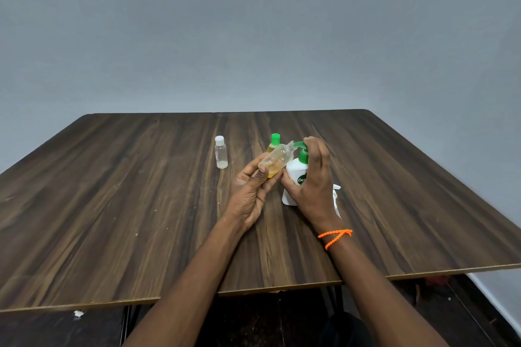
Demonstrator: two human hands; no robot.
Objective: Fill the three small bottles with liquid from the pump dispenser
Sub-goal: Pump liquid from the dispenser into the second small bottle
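Forearms, two, entering from the lower edge of the frame; an orange bead bracelet (335,236) on the right wrist.

Worktop (112,205), dark wood grain, filling the middle of the frame.

Left hand (251,191), centre of frame: fingers (263,175) curled round the base of an uncapped clear bottle (277,159), held tilted with its neck up and to the right. Some yellow liquid sits at its low end; most of it looks unfilled.

Right hand (313,177), just right of centre: thumb and palm wrapped round the white body of the pump dispenser (296,177), upper fingers lying over its green pump head. The nozzle meets the mouth of the tilted bottle.

Green-capped bottle (274,145), standing just behind the held one, largely hidden; yellow liquid shows inside, so probably filled and closed.

White-capped bottle (221,152), standing apart to the left of centre, capped, with only a little pale liquid at its bottom; apparently not yet filled.

White object (337,197), partly hidden behind the right hand; cannot tell what.

Progress, by judgement: one bottle done, one in filling, one left.
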